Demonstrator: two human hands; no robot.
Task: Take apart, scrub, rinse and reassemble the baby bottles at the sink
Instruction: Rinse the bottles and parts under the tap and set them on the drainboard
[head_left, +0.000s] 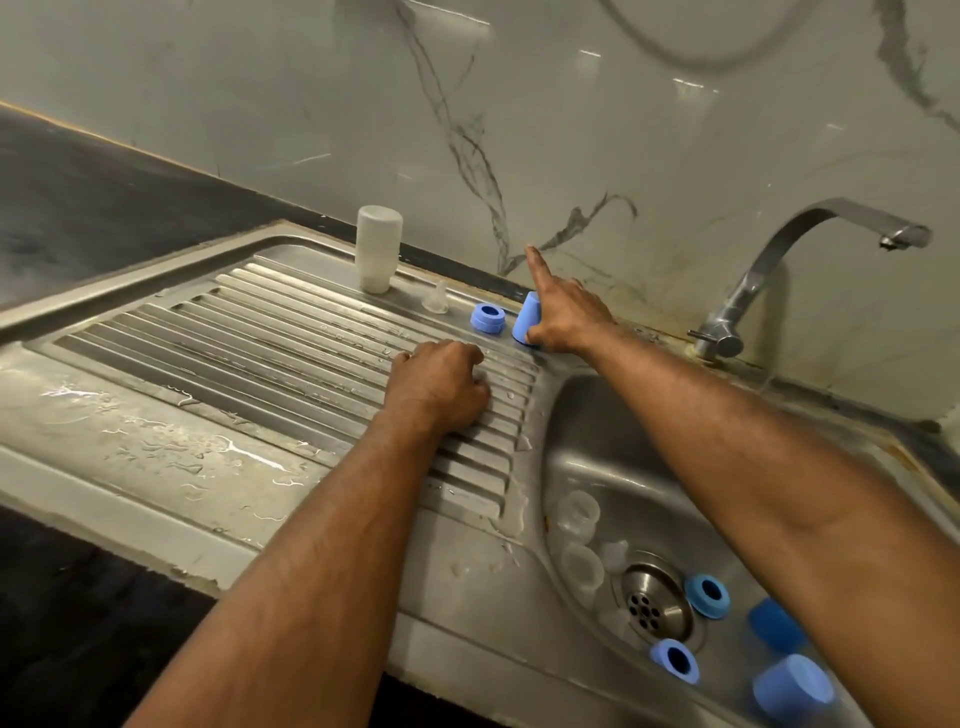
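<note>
Right hand (563, 322) at the back of the drainboard (270, 332), grip closed round a blue cap (525, 318) between thumb and lower fingers, forefinger stuck out straight toward 12 o'clock. Left hand (441, 384) rests knuckles-up on the ribs at the cap's 7 o'clock, fingers curled under; whether it holds anything, cannot tell. Just beside the cap at 9 o'clock: a blue collar ring (488, 318), then a clear teat (435, 299), then a frosted bottle body (378, 248) standing mouth-down. More parts lie well apart in the sink basin (597, 447) round the drain (657, 603): clear bottles, rings, caps. Judgement: all light, rigid plastic, not fragile, but wet and likely slick on wet steel. Take the cap round its side wall and the ring by its outer rim. The teat looks soft, so pinch it at the base flange. The bottle may tip easily, so grip mid-body.
</note>
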